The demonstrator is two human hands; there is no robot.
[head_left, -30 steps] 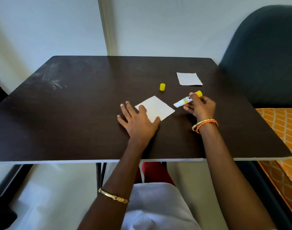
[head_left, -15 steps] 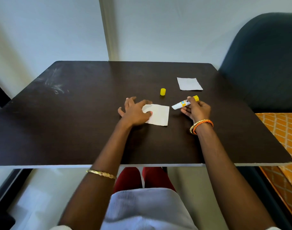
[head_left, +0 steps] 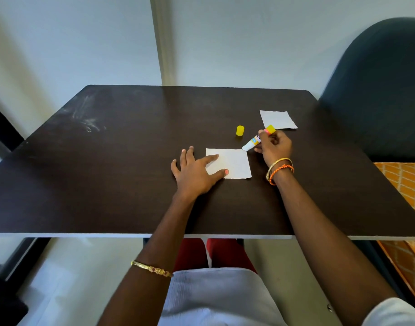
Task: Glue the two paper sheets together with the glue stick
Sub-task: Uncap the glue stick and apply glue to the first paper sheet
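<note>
A white paper square (head_left: 234,163) lies flat near the middle of the dark table (head_left: 107,172). My left hand (head_left: 194,170) rests on its left edge, fingers spread, thumb and forefinger pressing the sheet down. My right hand (head_left: 273,147) grips the uncapped glue stick (head_left: 257,139), tilted with its white tip touching the sheet's far right corner. A second white paper square (head_left: 278,120) lies further back on the right. The yellow cap (head_left: 240,131) stands by itself between the two sheets.
A dark upholstered chair (head_left: 378,90) stands close to the table's right side, with an orange patterned cloth (head_left: 404,184) below it. A wall runs right behind the table's far edge. My knees show under the near edge.
The near sheet has been turned square to the table and my left hand now pins its left edge with spread fingers. The glue stick's tip has come down onto the sheet's corner.
</note>
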